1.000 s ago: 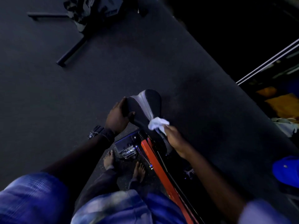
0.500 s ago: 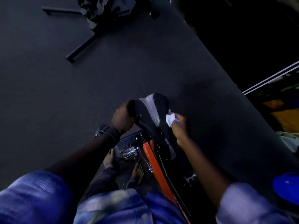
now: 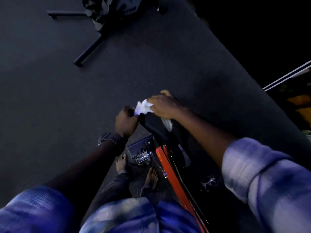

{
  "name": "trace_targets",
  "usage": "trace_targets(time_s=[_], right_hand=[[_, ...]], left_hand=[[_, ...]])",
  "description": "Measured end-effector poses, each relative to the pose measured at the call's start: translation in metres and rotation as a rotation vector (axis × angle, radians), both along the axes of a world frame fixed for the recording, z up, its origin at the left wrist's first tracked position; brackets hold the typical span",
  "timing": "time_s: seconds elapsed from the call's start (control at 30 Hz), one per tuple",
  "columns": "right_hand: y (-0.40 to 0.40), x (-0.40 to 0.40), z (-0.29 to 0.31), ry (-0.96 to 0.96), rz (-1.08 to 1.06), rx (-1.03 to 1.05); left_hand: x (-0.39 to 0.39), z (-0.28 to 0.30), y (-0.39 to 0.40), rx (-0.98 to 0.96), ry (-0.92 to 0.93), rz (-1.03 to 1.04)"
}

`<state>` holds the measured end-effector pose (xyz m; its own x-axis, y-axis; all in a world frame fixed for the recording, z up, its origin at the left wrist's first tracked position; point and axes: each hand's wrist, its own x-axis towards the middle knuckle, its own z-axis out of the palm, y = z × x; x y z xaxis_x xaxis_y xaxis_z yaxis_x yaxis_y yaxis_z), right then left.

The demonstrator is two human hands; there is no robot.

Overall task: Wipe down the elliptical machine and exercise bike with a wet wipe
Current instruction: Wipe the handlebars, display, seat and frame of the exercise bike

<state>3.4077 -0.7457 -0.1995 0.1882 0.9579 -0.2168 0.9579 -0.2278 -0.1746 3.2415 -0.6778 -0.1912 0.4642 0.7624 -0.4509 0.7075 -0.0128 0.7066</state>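
Judging by its crumpled folds, the wet wipe is light, limp and damp, so it takes no grip strength at all; it handles best bunched under the fingers and pressed flat, since a loose corner would only drag and roll. It sits on the far end of the bike seat, at the middle of the scene, touching the seat's dark top. The seat looks padded but firm with a smooth, likely slick cover, and probably turns a little on its post, so it wants steadying from the side. The right hand reaches in from the right with the forearm stretched across the seat, palm down, fingers bent over the wipe and pinching it against the seat. The left hand comes up from the near left, wrist with a dark watch on it, fingers curled round the seat's left edge and gripping it. Below, near the bare feet, the bike's red frame bar runs toward the viewer.
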Motion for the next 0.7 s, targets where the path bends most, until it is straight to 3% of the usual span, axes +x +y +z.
trace_targets(time_s=[0.13,0.27,0.4,0.53,0.6,0.7], right_hand=[[0.008,0.017,0.002,-0.14,-0.109,-0.137],[0.012,-0.038,-0.001,-0.017,-0.077,-0.049],[0.014,-0.059,-0.001,-0.096,0.149,-0.025],[-0.004,-0.054,-0.009,-0.13,0.42,0.091],[-0.033,-0.051,-0.014,-0.18,0.492,0.118],[-0.081,-0.051,-0.011,-0.227,0.528,-0.095]], left_hand=[[-0.005,-0.028,0.018,-0.166,-0.149,0.092],[-0.009,-0.047,0.025,-0.314,-0.304,0.268],[-0.005,-0.006,0.011,-0.325,-0.308,0.379],[-0.002,-0.002,0.001,-0.339,-0.253,0.322],[-0.003,-0.003,0.0,-0.25,-0.198,0.217],[0.0,0.004,-0.006,-0.152,-0.153,0.11]])
